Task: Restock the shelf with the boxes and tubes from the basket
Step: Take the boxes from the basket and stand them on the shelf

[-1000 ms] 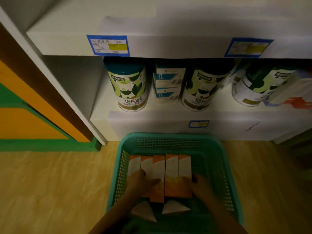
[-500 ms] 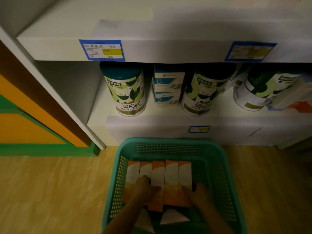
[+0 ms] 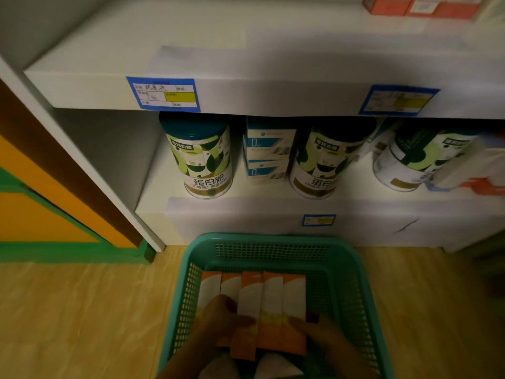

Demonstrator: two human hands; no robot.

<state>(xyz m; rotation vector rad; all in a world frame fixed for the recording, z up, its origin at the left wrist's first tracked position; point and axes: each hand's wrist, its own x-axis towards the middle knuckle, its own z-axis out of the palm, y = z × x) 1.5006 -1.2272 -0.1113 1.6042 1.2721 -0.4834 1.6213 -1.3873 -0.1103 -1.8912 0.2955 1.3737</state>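
A teal plastic basket [image 3: 276, 243] stands on the floor in front of the white shelf [image 3: 246, 212]. Inside it lies a row of several long orange-and-white boxes [image 3: 273, 299], side by side. My left hand [image 3: 221, 315] rests on the left end of the row with fingers curled over the boxes. My right hand [image 3: 319, 330] presses against the right end of the row. Both hands squeeze the bundle between them. Two white tubes [image 3: 276, 367] lie under the boxes near the basket's front.
The lower shelf holds green-and-white tins [image 3: 202, 157], stacked blue-and-white cartons [image 3: 269, 157] and more tins to the right. The upper shelf [image 3: 246, 64] has bare room on the left and orange boxes [image 3: 418, 5] at far right. An orange-green panel [image 3: 41, 212] is left.
The view has tilted up slightly, so the basket sits lower in the frame. Both hands stay clamped on the row of boxes, which has barely moved.
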